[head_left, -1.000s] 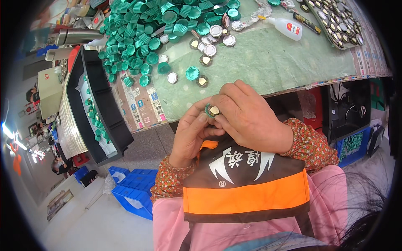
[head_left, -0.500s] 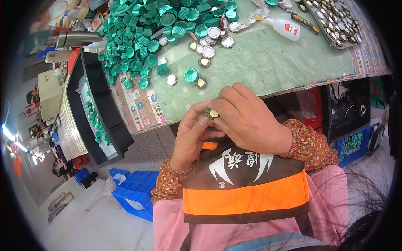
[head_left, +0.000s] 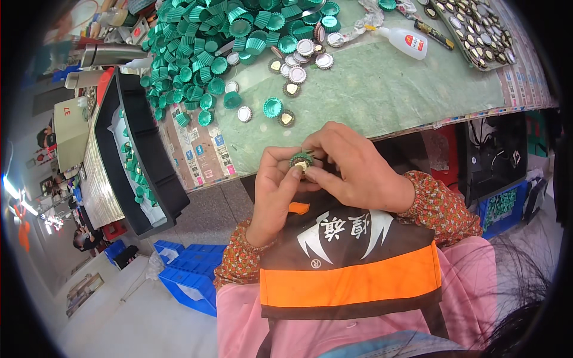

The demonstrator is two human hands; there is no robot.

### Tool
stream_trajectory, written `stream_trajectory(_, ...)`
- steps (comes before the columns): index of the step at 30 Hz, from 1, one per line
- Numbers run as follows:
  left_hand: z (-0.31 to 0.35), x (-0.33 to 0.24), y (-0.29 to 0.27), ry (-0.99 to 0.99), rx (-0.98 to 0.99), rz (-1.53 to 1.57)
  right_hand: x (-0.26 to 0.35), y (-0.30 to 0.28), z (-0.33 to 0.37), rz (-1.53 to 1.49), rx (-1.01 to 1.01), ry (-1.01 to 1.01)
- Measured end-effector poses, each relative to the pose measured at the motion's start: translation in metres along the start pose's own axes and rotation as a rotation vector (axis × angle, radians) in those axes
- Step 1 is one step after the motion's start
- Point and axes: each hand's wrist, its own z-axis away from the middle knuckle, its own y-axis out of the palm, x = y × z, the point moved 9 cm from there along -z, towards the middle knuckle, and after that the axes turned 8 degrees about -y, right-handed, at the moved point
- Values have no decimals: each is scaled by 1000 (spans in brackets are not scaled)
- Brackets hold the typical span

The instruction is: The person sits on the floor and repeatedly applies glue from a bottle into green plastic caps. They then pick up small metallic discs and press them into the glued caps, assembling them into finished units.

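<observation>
Over the apron at the table's front edge, my left hand (head_left: 271, 197) and my right hand (head_left: 361, 170) meet around one small bottle cap (head_left: 301, 159). Its fluted rim looks green, and a cream-gold piece shows on its face. Thumbs and fingertips of both hands pinch it; the underside is hidden by the fingers. Just beyond my hands lie a dark cap with a cream piece (head_left: 286, 118) and a green fluted cup (head_left: 273, 107). A white-lined cap (head_left: 245, 114) rests a little to their left.
A big heap of green fluted cups (head_left: 197, 48) covers the table's far left, with loose caps (head_left: 296, 74) beside it. A white squeeze bottle (head_left: 406, 42), a dark marker-like tube (head_left: 434, 34) and a cap-filled tray (head_left: 474, 33) are at far right. A black bin (head_left: 170, 191) stands left.
The cap has turned between my fingertips, so more of its green rim shows. My right fingers have shifted and spread a little from it; the table's things stay put.
</observation>
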Motion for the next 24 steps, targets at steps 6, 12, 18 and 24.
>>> stream_trajectory(6, 1, 0, 4, 40, 4, -41, -24, 10, 8, -237, 16, 236)
stream_trajectory(12, 1, 5, 5, 96, 22, -2, -40, 23, 18, -393, -46, 341)
stream_trajectory(18, -2, 8, 3, 31, -6, 22, -38, 20, 14, -374, -14, 368)
stream_trajectory(24, 15, -56, -57, 270, -265, -19, -19, -52, -8, 8, -140, 158)
